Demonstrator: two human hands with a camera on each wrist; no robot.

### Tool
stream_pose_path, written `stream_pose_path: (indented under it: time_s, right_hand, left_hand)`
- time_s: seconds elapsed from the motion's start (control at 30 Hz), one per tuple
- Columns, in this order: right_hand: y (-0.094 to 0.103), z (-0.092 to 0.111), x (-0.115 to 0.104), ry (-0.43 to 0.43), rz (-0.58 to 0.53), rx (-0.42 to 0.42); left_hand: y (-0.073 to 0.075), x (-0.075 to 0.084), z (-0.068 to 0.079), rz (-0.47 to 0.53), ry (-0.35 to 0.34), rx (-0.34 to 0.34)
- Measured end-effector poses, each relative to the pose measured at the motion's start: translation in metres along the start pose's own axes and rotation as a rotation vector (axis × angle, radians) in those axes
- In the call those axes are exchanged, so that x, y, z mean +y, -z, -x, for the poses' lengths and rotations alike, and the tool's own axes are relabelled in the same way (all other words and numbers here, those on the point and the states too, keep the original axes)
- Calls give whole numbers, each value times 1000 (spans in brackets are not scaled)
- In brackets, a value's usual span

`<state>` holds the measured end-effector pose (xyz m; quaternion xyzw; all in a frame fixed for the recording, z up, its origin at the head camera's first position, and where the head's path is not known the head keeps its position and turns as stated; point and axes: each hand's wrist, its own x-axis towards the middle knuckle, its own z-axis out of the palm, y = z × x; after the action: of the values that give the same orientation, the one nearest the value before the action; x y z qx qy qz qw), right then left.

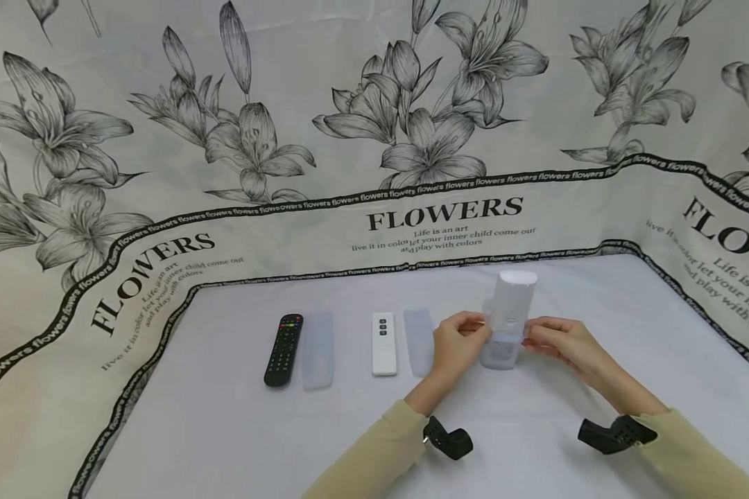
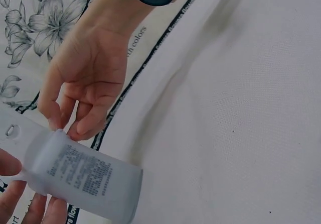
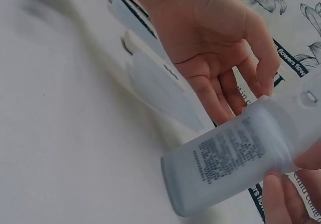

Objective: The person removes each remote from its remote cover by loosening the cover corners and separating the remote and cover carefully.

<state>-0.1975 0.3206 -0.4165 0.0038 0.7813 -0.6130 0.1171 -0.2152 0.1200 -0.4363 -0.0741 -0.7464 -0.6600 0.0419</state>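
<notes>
A white remote control stands upright above the table, back face towards me, its lower end inside a translucent protective sleeve. My left hand pinches the sleeve's rim on the left side, and my right hand pinches the rim on the right. Printed text on the remote's back shows blurred through the sleeve in the left wrist view. From the right wrist view, the upper part of the remote sticks out above the sleeve's edge.
Left of the hands lie a black remote with a translucent sleeve beside it, then a slim white remote and another sleeve, partly behind my left hand. A flower-printed cloth rises behind the white tabletop.
</notes>
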Motion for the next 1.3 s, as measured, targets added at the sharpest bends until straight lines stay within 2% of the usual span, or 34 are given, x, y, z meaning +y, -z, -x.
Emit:
stream_pose_path:
  time_s: [0.13, 0.37, 0.63, 0.87, 1.17, 1.3]
  right_hand:
    - [0, -1, -7, 0, 20, -28]
    - [-5, -9, -15, 6, 27, -16]
    - [-6, -14, -6, 15, 16, 4]
    - [-11, -18, -9, -41, 10, 66]
    - [-9, -20, -10, -80, -20, 64]
    - [-9, -21, -8, -77, -41, 62]
  left_hand:
    - [2, 0, -1, 22, -4, -6]
    - [1, -1, -4, 91, -5, 58]
    - [-4, -5, -5, 76, -17, 109]
    - [-11, -4, -9, 46, 0, 156]
    - [-18, -6, -11, 71, 43, 177]
    - [-19, -8, -12, 74, 29, 197]
